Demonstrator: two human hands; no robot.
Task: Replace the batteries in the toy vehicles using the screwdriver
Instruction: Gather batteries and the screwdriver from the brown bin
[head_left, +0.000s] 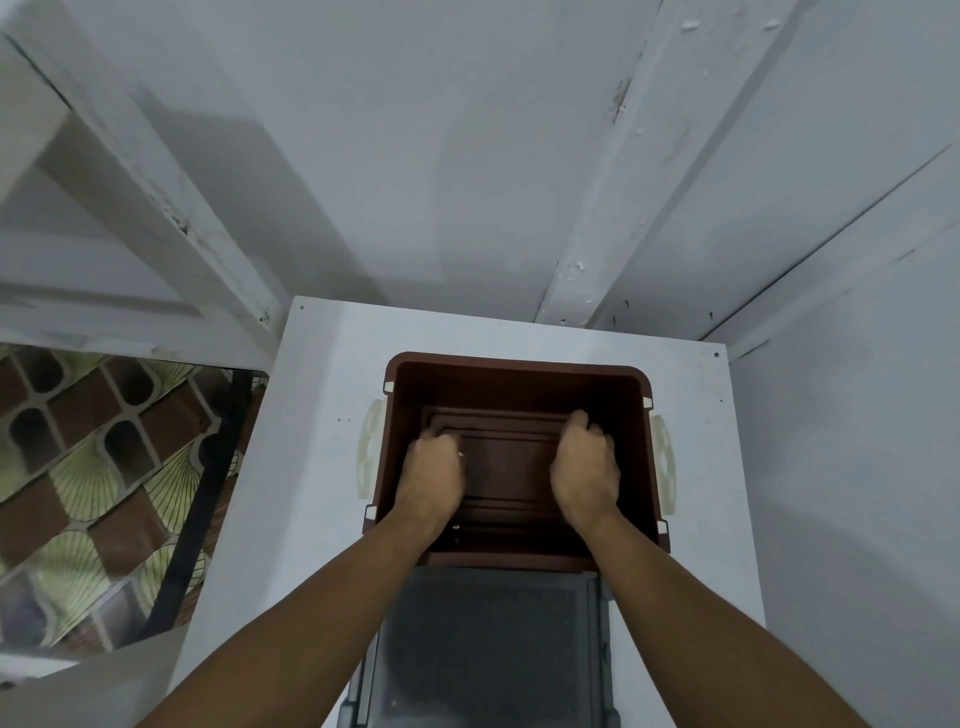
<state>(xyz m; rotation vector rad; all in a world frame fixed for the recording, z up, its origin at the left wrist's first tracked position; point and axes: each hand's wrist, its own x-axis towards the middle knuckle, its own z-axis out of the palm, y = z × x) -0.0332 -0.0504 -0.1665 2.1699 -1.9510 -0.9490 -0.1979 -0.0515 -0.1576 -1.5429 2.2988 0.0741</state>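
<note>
A brown plastic bin (514, 374) with cream side handles stands on a white table (311, 467). Both my hands reach down into it. My left hand (434, 475) rests on the left part of the bin's floor with its fingers curled under; a tiny shiny bit shows at its fingertips. My right hand (587, 467) is on the right part of the floor, fingers also curled down. What either hand has under its fingers is hidden. No toy vehicle, battery or screwdriver can be seen; the visible floor of the bin is bare.
A grey lidded container (483, 649) sits right in front of the bin, between my forearms. White walls close in behind and to the right. A patterned brown and green cloth (78, 467) lies lower down to the left of the table.
</note>
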